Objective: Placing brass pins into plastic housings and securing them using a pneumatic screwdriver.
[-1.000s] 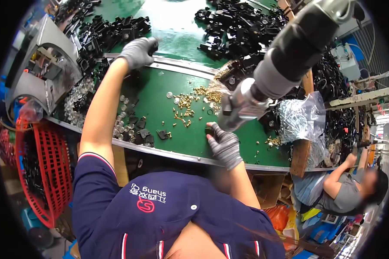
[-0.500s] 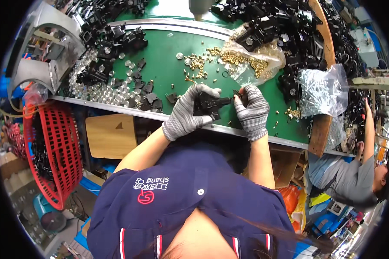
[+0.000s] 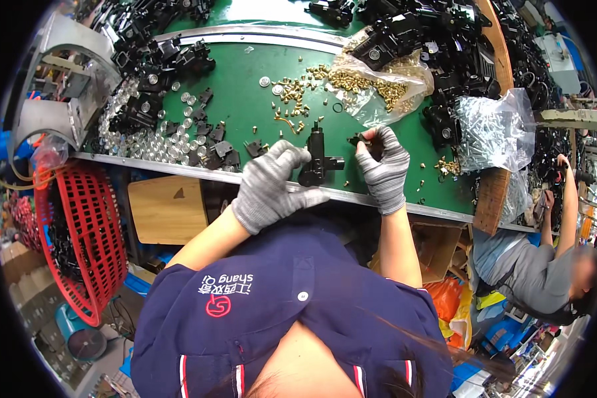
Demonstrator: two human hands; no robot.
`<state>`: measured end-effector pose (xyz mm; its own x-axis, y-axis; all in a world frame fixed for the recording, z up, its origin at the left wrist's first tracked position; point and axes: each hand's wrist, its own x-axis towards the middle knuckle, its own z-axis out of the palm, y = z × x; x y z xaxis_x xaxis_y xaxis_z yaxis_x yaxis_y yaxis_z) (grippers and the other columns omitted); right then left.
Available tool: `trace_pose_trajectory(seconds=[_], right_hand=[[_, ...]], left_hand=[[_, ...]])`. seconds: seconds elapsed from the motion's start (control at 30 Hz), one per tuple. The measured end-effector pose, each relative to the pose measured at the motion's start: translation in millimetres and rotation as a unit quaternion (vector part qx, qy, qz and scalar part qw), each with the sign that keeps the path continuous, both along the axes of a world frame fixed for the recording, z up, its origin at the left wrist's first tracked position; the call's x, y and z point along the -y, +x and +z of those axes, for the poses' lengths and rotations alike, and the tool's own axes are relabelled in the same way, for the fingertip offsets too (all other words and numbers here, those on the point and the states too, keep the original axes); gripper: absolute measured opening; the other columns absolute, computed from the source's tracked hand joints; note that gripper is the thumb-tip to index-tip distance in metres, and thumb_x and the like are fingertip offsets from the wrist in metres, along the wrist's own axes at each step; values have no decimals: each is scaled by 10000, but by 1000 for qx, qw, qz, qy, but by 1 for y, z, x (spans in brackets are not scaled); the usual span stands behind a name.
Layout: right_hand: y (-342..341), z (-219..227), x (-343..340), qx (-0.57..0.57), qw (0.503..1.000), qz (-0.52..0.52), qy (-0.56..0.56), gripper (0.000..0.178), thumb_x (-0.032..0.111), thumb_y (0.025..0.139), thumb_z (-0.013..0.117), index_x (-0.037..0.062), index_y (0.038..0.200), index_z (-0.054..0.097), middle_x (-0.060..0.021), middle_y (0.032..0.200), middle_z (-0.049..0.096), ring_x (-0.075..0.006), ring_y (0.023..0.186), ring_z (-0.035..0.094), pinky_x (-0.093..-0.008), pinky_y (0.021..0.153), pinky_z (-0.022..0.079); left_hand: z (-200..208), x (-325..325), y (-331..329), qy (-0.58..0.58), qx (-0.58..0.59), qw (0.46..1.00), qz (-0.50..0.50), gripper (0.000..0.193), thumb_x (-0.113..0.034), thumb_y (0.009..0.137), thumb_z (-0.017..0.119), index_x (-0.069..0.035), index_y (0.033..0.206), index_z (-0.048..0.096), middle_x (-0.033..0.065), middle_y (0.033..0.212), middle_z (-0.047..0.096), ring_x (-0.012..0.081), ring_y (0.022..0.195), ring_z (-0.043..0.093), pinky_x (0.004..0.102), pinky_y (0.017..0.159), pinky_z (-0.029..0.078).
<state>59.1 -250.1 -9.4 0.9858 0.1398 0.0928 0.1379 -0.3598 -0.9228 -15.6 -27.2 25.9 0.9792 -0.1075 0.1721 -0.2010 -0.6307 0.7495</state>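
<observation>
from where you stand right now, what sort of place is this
Probably a small-parts assembly workshop: heaps of black parts, a clear bag of silvery screws and loose brass-coloured pieces lie on a green workbench.

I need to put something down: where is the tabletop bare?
The green tabletop between the black parts at left and brass pieces, below the metal strip; less so, between the right hand and bag of silver screws. Crowded: left, with clear discs.

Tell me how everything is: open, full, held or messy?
Left hand: gloved, open beside the black part
Right hand: gloved, pinching a small dark piece
Brass bag: open, brass bits outside it
Silver screw bag: bulging
Red basket: holding dark items
Clear discs: loose, heaped
</observation>
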Motion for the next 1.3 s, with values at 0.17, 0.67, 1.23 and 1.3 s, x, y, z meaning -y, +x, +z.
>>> trace_pose_trajectory(seconds=[0.17, 0.67, 1.23, 1.3], right_hand=[[5, 20, 2, -213, 931, -8, 297, 209, 30, 888, 673, -7, 1093, 654, -78, 886, 671, -139, 724, 650, -255, 621, 550], [6, 60, 13, -306, 870, 132, 362, 500, 87, 798, 768, -37, 1250, 596, -100, 878, 682, -130, 650, 641, -219, 503, 497], [-21, 85, -19, -5, 985, 84, 150, 197, 49, 876, 724, 3, 1063, 682, -22, 816, 663, -41, 684, 579, -188, 594, 465], [-22, 84, -19, 70, 985, 107, 118, 153, 37, 882, 715, 2, 1030, 694, -12, 804, 654, -32, 691, 570, -188, 604, 465]], left_hand=[[22, -12, 42, 90, 170, 971, -143, 353, -145, 749, 783, -68, 1075, 671, 97, 1014, 651, 295, 920, 656, 422, 861, 538], [30, 5, 50, -123, 91, 979, -133, 358, -65, 774, 746, -42, 1127, 691, 133, 1130, 684, 307, 1049, 671, 390, 904, 536], [54, 13, 50, -28, 166, 979, -116, 262, -17, 698, 817, -44, 925, 689, 97, 990, 702, 229, 851, 704, 336, 744, 563], [55, 9, 51, -8, 181, 975, -125, 268, -16, 674, 832, -37, 894, 681, 102, 1013, 706, 229, 832, 703, 333, 746, 561]])
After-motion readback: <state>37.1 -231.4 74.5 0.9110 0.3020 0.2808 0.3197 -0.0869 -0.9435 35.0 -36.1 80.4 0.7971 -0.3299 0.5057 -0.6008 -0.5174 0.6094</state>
